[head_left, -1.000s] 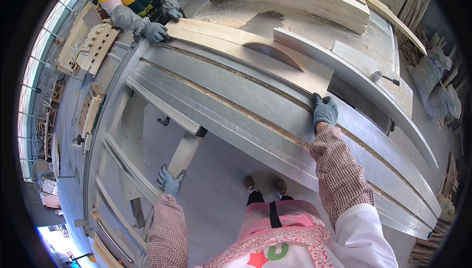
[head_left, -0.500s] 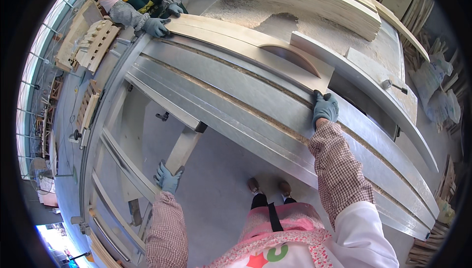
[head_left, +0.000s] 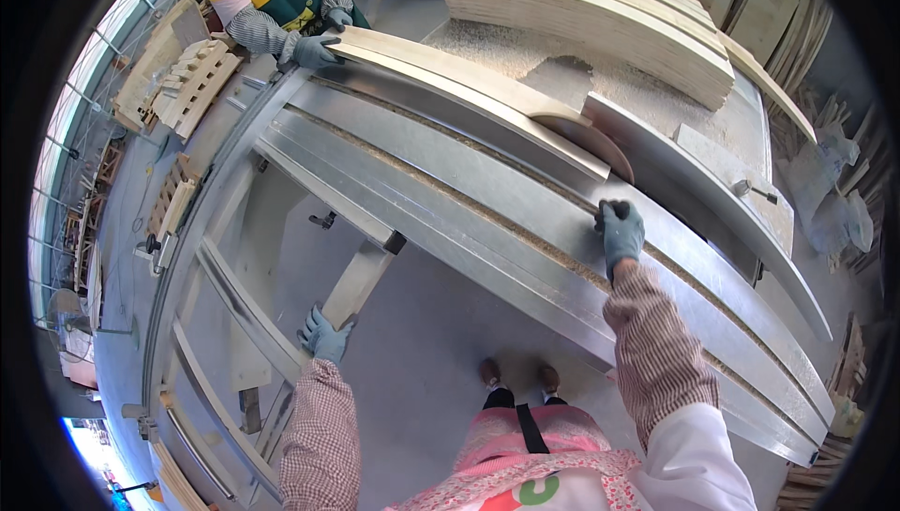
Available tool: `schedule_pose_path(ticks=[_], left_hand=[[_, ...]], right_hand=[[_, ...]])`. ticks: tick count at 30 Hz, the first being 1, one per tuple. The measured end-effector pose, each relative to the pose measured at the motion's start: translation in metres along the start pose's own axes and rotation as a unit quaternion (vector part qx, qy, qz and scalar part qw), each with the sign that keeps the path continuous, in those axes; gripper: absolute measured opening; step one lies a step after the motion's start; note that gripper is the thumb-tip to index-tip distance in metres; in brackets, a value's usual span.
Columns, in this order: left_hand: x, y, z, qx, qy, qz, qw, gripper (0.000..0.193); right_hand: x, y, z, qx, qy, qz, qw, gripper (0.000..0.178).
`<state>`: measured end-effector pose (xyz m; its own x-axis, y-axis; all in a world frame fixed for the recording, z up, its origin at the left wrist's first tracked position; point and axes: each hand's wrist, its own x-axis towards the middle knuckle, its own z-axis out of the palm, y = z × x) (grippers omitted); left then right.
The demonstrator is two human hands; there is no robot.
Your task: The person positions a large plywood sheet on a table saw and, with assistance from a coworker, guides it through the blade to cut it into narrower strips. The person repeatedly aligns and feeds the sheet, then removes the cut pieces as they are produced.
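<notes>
My right hand (head_left: 621, 232), in a grey-blue glove, rests on the metal saw table (head_left: 487, 169) with its fingers curled and nothing visible in them. Just beyond those fingers ends a long pale wooden board (head_left: 450, 70), apart from the hand. A round brown saw blade (head_left: 595, 147) stands up at the board's near end, where a narrow strip lies along the blade's left side. Lower left, my gloved left hand (head_left: 325, 335) is closed around the near end of a flat pale bar (head_left: 358, 283), which reaches up to a black-capped rail. The palm side is hidden.
A co-worker's gloved hands (head_left: 314, 50) hold the board's far end. Right of the blade runs a long metal fence (head_left: 694, 159). Stacked curved boards (head_left: 591, 28) lie behind on sawdust. An open metal frame (head_left: 248, 314) adjoins the table at left.
The board has moved away from my right hand, up and left toward the co-worker, exposing more of the blade. My left hand keeps its hold on the bar.
</notes>
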<state>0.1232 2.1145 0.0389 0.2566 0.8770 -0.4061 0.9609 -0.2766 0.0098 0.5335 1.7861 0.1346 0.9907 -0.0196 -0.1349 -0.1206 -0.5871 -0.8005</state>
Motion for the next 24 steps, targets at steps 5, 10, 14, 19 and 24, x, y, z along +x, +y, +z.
schedule_pose_path(ticks=[5,10,14,19,24], left_hand=[[0.007,-0.008,-0.012,0.062,-0.026,-0.025,0.997,0.106],[0.004,0.001,-0.047,0.050,-0.050,-0.008,0.997,0.107],[0.010,-0.006,-0.046,0.054,-0.050,-0.008,0.997,0.106],[0.010,-0.005,-0.050,0.031,-0.053,-0.003,0.998,0.107],[0.023,-0.004,-0.029,0.061,-0.063,-0.020,0.996,0.106]], right_hand=[[-0.067,0.012,-0.061,0.102,-0.034,0.019,0.994,0.008],[-0.111,0.079,-0.146,-0.097,0.127,-0.095,0.983,0.020],[-0.152,0.092,-0.172,-0.378,0.099,-0.089,0.916,0.040],[-0.151,0.094,-0.169,-0.399,0.092,-0.123,0.904,0.048],[-0.144,0.097,-0.169,-0.408,0.085,-0.118,0.902,0.051]])
